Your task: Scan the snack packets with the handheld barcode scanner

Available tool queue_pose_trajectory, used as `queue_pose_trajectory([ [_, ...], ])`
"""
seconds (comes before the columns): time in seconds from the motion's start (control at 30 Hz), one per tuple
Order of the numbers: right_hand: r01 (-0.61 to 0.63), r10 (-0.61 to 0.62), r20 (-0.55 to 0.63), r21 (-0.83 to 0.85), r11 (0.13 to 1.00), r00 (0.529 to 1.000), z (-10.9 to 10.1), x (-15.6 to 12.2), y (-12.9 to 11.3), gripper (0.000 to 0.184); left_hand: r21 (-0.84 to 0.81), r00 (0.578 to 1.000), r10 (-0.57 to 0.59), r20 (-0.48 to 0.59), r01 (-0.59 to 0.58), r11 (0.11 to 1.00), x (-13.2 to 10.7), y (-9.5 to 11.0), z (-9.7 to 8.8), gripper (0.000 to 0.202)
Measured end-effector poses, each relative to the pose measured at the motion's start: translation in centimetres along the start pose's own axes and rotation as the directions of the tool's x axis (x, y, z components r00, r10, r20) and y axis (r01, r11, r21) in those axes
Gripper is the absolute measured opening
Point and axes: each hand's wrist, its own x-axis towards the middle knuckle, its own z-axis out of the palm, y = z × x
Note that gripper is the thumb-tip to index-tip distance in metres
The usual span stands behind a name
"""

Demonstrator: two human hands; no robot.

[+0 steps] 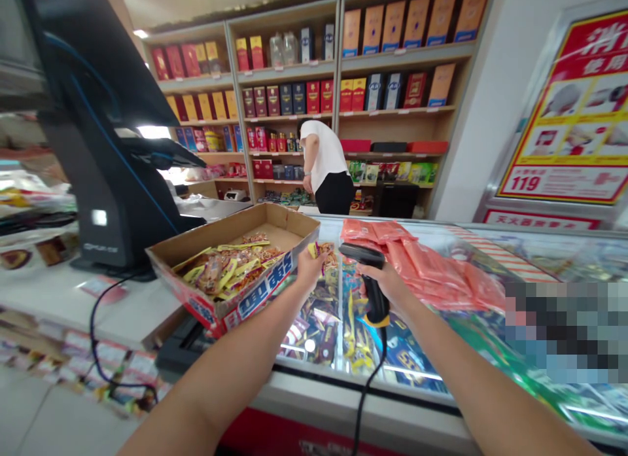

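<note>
My right hand (383,282) is wrapped around a black barcode scanner (377,298), whose head points left toward my other hand. A black cable runs down from its handle. My left hand (309,269) pinches a small snack packet (321,250) with yellow and purple on it, just right of an open cardboard box (267,299). Inside the box lie many small yellow and brown snack packets (230,269). The scanner's head and the held packet are close together, with a small gap between them.
A glass display counter (338,338) with packaged goods lies beneath my hands. Coral-coloured plastic packs (422,260) are piled at the right. A black checkout terminal (108,161) stands at the left. Beyond the counter, a person in a white top (326,158) bends near shelves of boxes (289,99).
</note>
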Motion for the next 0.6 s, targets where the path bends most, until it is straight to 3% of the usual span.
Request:
queue_pose_trajectory([
  [0.2,-0.032,0.032,0.012,-0.010,0.999,0.999,-0.07,0.28,0.35,0.024,-0.111,0.999,0.017,-0.032,-0.020,0.994,-0.25,0.48,0.09,0.031],
  [0.6,-0.012,0.012,0.007,0.055,0.998,1.000,0.21,-0.10,-0.03,0.018,0.075,0.997,0.077,-0.015,-0.076,0.994,-0.22,0.19,0.02,0.022],
])
